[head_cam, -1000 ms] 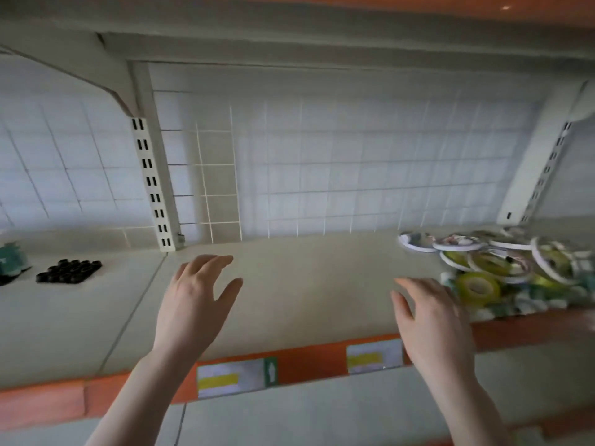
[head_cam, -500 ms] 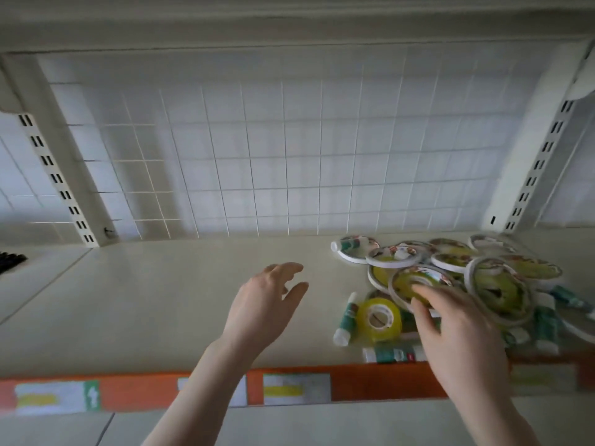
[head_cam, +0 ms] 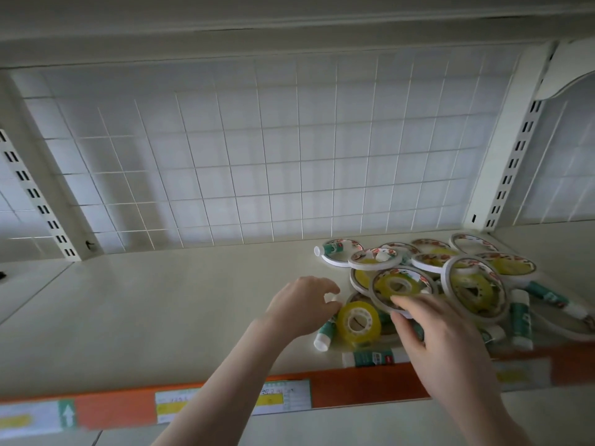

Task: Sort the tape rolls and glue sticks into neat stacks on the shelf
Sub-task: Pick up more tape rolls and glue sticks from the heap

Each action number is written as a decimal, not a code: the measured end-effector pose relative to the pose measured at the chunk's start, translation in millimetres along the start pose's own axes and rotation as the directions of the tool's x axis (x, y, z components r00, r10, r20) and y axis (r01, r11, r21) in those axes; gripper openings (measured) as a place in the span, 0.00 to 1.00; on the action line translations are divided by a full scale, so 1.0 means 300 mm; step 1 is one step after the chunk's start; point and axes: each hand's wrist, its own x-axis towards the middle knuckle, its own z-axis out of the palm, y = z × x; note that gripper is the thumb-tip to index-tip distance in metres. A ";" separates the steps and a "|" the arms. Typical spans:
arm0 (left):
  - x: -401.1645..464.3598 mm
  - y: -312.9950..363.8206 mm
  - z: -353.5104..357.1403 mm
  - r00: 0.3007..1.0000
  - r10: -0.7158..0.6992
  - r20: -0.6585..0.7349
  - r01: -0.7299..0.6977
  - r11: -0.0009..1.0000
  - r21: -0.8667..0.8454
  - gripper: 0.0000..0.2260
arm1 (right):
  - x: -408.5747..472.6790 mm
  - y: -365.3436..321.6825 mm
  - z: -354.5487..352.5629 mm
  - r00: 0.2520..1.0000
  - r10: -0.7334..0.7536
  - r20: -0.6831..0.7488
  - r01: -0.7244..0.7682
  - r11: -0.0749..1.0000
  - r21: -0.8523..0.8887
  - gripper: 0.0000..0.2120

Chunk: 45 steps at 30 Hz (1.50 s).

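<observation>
None of the sorting is done yet, as far as we can judge: no neat stack stands anywhere on the shelf (head_cam: 167,304). All the tape rolls and glue sticks lie in one jumbled heap at the right end of the shelf, close to its back grid panel (head_cam: 257,162) and spilling toward the orange front edge (head_cam: 119,410).

At the near left of the heap a bare yellow tape roll (head_cam: 359,323) stands tilted on its side, leaning on a green-and-white glue stick (head_cam: 324,333). Another glue stick (head_cam: 375,357) lies flat just behind the front edge. Behind them, flat ringed tape rolls overlap each other at all angles, with more glue sticks poking out at the right, one of them standing out clearly (head_cam: 520,318).

Our right hand (head_cam: 447,346) has its fingers (head_cam: 404,302) laid on the rim of a ringed tape roll (head_cam: 401,286) near the top of the heap; we cannot tell whether they already pinch it or only touch it. Our left hand (head_cam: 299,307) hovers just beside the yellow roll with its fingers loosely curled and holding nothing.

Everything is left to do: we judge that the rolls must be pulled apart from the sticks, then each kind piled in order. The long bare stretch of shelf to the left offers room for that.
</observation>
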 end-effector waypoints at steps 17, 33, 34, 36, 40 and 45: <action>0.005 -0.030 -0.019 0.989 -0.139 -0.046 0.131 0.980 -0.150 0.04 | 0.025 -0.032 0.004 0.989 -0.016 0.148 0.012 1.000 0.028 0.12; -0.048 -0.118 -0.049 0.955 -0.281 -0.097 0.286 0.957 0.044 0.13 | 0.109 -0.150 0.033 0.873 -0.067 0.482 0.177 0.967 -0.185 0.19; -0.049 -0.117 -0.050 0.954 -0.285 -0.097 0.290 0.956 0.043 0.13 | 0.111 -0.152 0.039 0.870 -0.062 0.490 0.175 0.966 -0.189 0.19; -0.054 -0.116 -0.051 0.950 -0.293 -0.112 0.296 0.955 0.015 0.12 | 0.114 -0.158 0.039 0.863 -0.063 0.501 0.182 0.964 -0.192 0.16; -0.082 -0.126 -0.066 0.934 -0.290 -0.211 0.272 0.956 -0.109 0.06 | 0.114 -0.157 0.052 0.896 -0.078 0.437 0.156 0.977 -0.144 0.14; -0.168 -0.167 -0.141 0.875 -0.313 -0.370 0.194 0.926 -0.325 0.08 | 0.122 -0.165 0.127 0.930 -0.118 0.348 0.135 0.990 -0.026 0.24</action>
